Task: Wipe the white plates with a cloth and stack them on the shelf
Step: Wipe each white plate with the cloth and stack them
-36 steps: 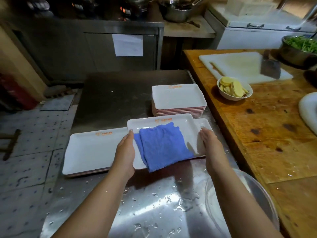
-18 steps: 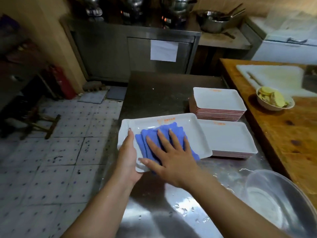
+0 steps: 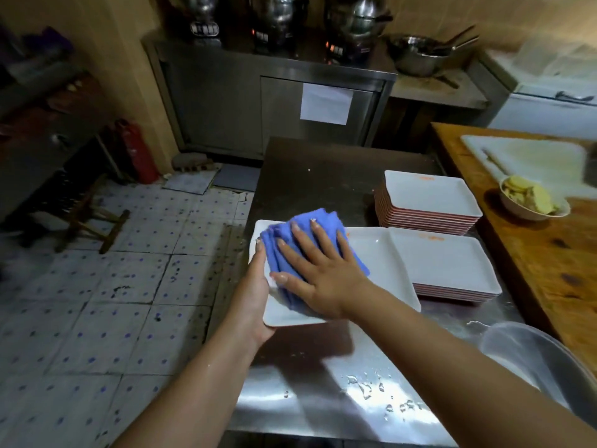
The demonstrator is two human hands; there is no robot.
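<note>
The right hand (image 3: 323,276) lies flat on a blue cloth (image 3: 307,250), with its fingers spread out straight and pressing the cloth down onto a white plate (image 3: 371,263). The left hand (image 3: 255,295) holds that plate by its left edge, with the thumb on the rim and the other fingers hidden under it, so I cannot tell how they curl. The plate is a rectangle. Its long side runs left to right, and its near left corner sticks out past the edge of the metal table (image 3: 323,383), over the tiled floor (image 3: 113,302). The cloth is folded into layers and covers the left part of the plate. There is one cloth and one plate being wiped. There are two piles of white plates. The near pile (image 3: 452,270) sits just beside the wiped plate on its right, and the far pile (image 3: 426,198) sits behind it and is taller. Both piles have their long sides going left to right too. I cannot count the plates in each pile. Water drops lie on the table near the front. One clear bowl (image 3: 529,360) sits at the right front corner. One small bowl of yellow slices (image 3: 533,202) sits on the wooden counter (image 3: 549,270) to the right.
</note>
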